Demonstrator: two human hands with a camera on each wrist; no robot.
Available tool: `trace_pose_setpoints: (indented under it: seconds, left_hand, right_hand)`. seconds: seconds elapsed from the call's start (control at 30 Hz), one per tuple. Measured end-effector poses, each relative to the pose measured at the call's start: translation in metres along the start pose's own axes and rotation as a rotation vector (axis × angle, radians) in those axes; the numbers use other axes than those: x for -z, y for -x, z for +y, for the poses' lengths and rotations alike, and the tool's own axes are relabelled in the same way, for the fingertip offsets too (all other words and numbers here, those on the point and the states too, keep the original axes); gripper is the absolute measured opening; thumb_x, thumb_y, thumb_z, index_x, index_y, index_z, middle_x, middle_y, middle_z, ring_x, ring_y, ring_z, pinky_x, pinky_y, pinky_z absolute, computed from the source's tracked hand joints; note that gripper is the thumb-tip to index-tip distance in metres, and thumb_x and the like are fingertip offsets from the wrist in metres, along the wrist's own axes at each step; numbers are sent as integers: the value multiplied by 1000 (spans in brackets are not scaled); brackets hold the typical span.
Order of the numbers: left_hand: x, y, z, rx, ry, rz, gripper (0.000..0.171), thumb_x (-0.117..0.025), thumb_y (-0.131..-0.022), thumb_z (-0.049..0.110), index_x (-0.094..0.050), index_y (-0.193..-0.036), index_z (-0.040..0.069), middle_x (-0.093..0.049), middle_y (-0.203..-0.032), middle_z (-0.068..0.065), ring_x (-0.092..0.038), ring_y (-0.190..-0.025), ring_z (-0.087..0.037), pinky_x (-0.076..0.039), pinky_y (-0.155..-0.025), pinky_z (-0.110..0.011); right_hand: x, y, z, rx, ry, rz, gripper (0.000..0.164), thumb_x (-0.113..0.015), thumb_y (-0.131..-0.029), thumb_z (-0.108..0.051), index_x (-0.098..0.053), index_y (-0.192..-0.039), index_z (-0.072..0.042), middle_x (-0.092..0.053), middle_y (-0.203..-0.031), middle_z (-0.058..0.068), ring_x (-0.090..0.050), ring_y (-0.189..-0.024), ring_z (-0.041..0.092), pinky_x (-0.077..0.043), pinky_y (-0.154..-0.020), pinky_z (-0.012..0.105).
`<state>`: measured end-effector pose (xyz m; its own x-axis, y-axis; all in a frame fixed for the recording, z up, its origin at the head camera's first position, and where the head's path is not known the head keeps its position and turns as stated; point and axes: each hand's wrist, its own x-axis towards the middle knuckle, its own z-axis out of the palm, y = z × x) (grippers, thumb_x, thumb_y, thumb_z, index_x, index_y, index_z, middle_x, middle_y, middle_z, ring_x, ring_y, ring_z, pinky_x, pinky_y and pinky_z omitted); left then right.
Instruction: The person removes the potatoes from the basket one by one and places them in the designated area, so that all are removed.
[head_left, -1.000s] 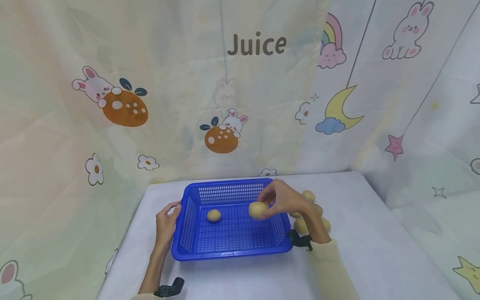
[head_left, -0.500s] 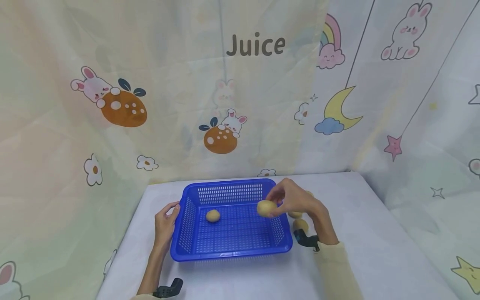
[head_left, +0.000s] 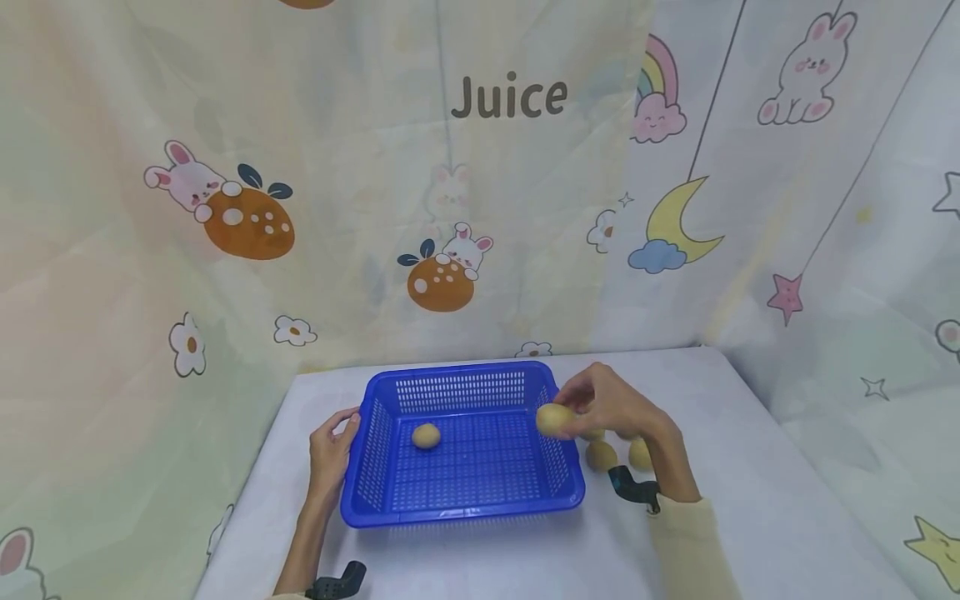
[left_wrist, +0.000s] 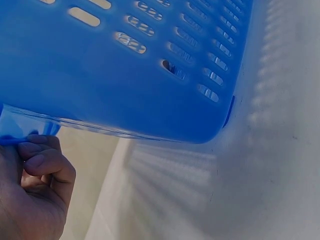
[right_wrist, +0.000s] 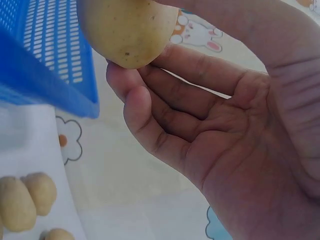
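Observation:
A potato [head_left: 553,420] is pinched between the thumb and fingers of my right hand [head_left: 611,404], held above the right rim of a blue plastic basket [head_left: 465,512]. In the right wrist view the same potato [right_wrist: 127,32] shows at the top, the right hand [right_wrist: 215,125] curving below it. Another potato [head_left: 426,436] lies on the basket floor, left of the middle. My left hand [head_left: 330,454] grips the basket's left rim; in the left wrist view the left hand [left_wrist: 37,185] has its fingers bent round the rim, partly cut off by the frame.
Several potatoes lie on the white table [head_left: 750,500] right of the basket, among them a potato [head_left: 601,456] and a potato [head_left: 640,454], partly hidden by the right hand and wrist. A printed curtain [head_left: 337,208] hangs behind the table and along both sides.
My right hand has moved to the right with the potato, from over the basket's inside to over its right rim. The left hand and the basket have stayed in place.

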<state>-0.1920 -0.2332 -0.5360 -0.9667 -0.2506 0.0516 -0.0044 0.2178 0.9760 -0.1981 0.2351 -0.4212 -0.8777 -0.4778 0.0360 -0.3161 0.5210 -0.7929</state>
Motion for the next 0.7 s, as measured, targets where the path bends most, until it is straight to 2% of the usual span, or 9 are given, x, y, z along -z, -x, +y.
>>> trace_pose_setpoints:
  seconds: [0.2,0.37,0.47,0.57,0.7]
  left_hand:
    - [-1,1,0,-8,3,5,39,-57,-115,27,-69,-139,-1,-82,-108,-21,-75,-67,-6,-61,-61,-23]
    - [-2,1,0,-16,1,0,36,-57,-115,24,-69,-138,-1,-81,-106,-21,-75,-68,-7,-60,-60,-23]
    - [-2,1,-1,-17,16,-1,35,-57,-115,24,-70,-137,0,-82,-102,-17,-75,-68,-8,-60,-61,-23]
    - [-2,1,0,-20,13,-2,36,-57,-115,27,-70,-137,1,-82,-102,-16,-75,-69,-7,-60,-62,-23]
    - [-1,1,0,-17,-4,1,39,-56,-116,29,-69,-139,0,-81,-108,-21,-75,-69,-7,-60,-62,-22]
  right_hand:
    - [6,9,14,21,65,8,32,-99,-75,-26,-84,-101,-15,-81,-91,-2,-72,-87,23,-61,-81,37]
    - [10,18,24,45,63,26,34,-101,-75,-29,-85,-103,-16,-81,-92,-3,-72,-86,19,-61,-81,33]
    - [12,23,28,45,54,56,37,-101,-73,-24,-85,-105,-15,-81,-92,-2,-72,-86,20,-62,-81,33]
    - [15,28,31,26,55,86,40,-101,-70,-20,-85,-107,-12,-82,-93,-1,-73,-86,20,-63,-83,38]
    - [18,32,35,-2,66,94,42,-101,-70,-21,-84,-108,-12,-82,-97,-1,-73,-88,19,-63,-88,43]
